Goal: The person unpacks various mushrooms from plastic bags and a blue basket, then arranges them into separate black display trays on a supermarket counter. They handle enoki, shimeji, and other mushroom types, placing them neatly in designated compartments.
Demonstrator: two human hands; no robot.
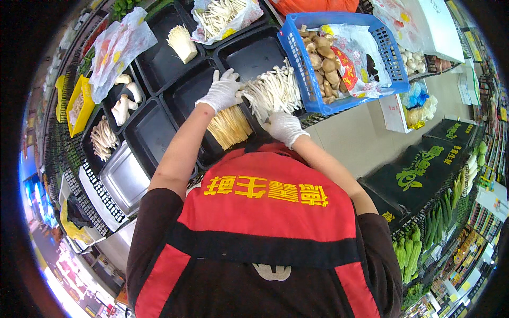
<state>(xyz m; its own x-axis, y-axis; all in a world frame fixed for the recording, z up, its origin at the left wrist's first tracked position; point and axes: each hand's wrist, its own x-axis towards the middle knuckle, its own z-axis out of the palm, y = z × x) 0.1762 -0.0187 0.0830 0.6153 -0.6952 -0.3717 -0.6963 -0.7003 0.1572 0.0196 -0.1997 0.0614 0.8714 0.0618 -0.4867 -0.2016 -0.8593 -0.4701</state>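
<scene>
A pile of white long-stemmed mushrooms lies in the near part of a black plastic tray. My left hand, in a white glove, is at the pile's left edge with its fingers apart and the thumb side against the stems. At the near edge of the same pile my right hand, also gloved, has its fingertips by the stem ends; whether they grip any stems cannot be told. Below my left hand, a bundle of thin yellow-stemmed mushrooms rests in the neighbouring black tray.
A blue plastic basket of brown mushrooms adjoins the pile on the right. Enoki mushrooms and king oyster mushrooms occupy trays to the left. A metal tray lies nearer, on the left. Green vegetables line the right-hand shelf.
</scene>
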